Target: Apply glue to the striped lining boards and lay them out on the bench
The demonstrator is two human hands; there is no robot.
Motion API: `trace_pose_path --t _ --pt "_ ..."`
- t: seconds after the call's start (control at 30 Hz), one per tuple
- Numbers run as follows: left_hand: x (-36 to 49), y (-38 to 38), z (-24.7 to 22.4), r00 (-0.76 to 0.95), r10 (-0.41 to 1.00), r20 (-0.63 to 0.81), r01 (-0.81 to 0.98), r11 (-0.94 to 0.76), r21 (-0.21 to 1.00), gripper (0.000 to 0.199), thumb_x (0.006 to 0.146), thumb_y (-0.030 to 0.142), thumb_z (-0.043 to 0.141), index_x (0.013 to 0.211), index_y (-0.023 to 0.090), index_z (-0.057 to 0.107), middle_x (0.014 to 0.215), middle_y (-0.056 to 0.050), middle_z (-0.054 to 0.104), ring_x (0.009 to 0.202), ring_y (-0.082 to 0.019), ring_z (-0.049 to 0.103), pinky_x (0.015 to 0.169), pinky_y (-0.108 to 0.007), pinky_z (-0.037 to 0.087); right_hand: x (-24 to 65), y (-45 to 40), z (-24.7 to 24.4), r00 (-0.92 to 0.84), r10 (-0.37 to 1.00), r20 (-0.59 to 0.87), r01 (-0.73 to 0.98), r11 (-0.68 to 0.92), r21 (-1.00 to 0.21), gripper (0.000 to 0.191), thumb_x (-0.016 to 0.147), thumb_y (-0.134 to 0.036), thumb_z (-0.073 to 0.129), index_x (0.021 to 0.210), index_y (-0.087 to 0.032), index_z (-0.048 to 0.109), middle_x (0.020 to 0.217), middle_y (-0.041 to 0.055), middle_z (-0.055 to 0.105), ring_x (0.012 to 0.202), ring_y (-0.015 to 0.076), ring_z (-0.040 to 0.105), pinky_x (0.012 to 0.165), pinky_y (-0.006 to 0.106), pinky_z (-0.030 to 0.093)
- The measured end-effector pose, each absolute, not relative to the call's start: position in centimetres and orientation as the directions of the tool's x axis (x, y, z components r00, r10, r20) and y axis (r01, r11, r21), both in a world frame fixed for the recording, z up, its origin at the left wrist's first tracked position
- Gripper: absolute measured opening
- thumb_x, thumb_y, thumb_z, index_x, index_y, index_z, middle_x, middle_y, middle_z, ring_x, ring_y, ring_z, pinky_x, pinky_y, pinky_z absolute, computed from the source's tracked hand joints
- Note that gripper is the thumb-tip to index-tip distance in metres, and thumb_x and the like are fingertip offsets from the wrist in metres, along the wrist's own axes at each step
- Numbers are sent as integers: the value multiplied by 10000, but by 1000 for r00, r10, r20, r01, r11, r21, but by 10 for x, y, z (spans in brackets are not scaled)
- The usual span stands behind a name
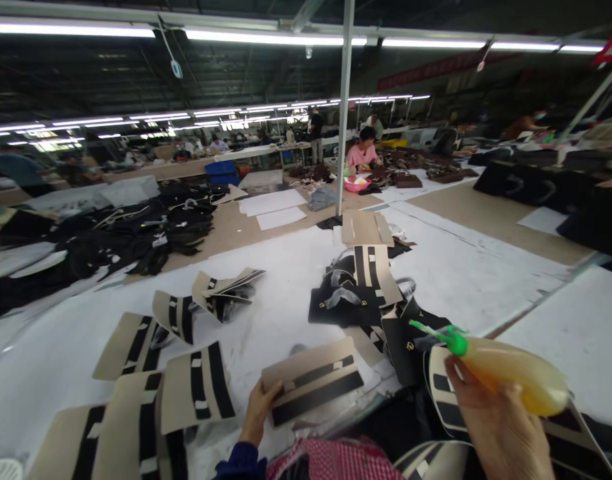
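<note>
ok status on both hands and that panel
Left hand holds striped panel by its edge. Right hand grips glue bottle, nozzle toward bag pile.

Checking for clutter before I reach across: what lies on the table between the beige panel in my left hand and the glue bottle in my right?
In the head view, between the beige panel and the glue bottle lies a black bag piece with small gold hardware, over more striped pieces.

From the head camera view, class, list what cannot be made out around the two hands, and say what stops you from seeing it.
- Left hand: the fingers are hidden under the striped panel it grips.
- Right hand: the wrist is cut off by the bottom edge.
- Glue bottle: its contents are only a blurred amber; no label is readable.
- Pile of bag pieces: the metal fittings are too small to identify.
- Distant workers: too small and dim.
</note>
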State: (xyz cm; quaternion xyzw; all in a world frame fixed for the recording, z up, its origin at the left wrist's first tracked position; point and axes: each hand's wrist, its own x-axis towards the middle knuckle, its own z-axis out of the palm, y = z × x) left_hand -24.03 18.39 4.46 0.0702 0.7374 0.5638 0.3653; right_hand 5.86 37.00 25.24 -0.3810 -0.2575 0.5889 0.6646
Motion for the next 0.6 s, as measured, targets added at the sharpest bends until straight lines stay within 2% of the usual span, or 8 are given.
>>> trace_pose_path --t 0.07,0.13,0.23,0.33,0.47,0.6 --pt "-236 184 43 -625 617 -479 -348 328 878 767 473 635 879 1001 102 717 1008 -159 779 1002 -336 719 921 -426 560 52 372 246 125 983 -137 -628 -28 -778 452 660 -470 851 1028 -248 710 1261 61 635 1203 294 577 1167 616 305" --pt "-231 189 44 -556 680 -477 -363 318 876 767 416 644 895 940 103 750 982 -163 787 1024 -363 709 956 -438 541 46 374 240 83 980 -178 -665 -78 -743 451 619 -481 874 969 -243 719 1176 53 665 1103 273 615 1133 617 353" --pt "-221 202 55 -513 728 -455 -345 309 886 742 457 679 867 928 113 779 982 -153 791 1095 -383 677 1033 -462 484 39 376 232 21 974 -225 -678 -151 -719 427 586 -469 895 901 -236 724 1029 52 700 944 249 655 1030 616 460" --pt "-212 219 80 -475 771 -425 -338 286 897 701 510 675 850 906 101 788 923 -151 794 1043 -403 689 1007 -504 488 32 374 232 -5 979 -205 -659 -158 -736 399 603 -451 890 893 -228 729 968 64 718 890 241 674 953 569 523" --pt "-194 240 134 -426 837 -344 -391 172 904 588 681 596 797 1004 106 765 994 -137 789 1041 -354 698 970 -457 517 21 364 244 -32 993 -115 -634 -109 -766 440 606 -423 889 959 -224 720 989 54 729 936 237 687 958 487 540" --pt "-168 251 200 -410 868 -281 -467 65 882 483 800 546 719 1068 145 741 1071 -134 775 1017 -314 717 950 -426 537 14 349 250 -40 998 41 -495 16 -869 538 605 -372 885 1068 -195 677 938 67 739 914 274 704 980 521 520"
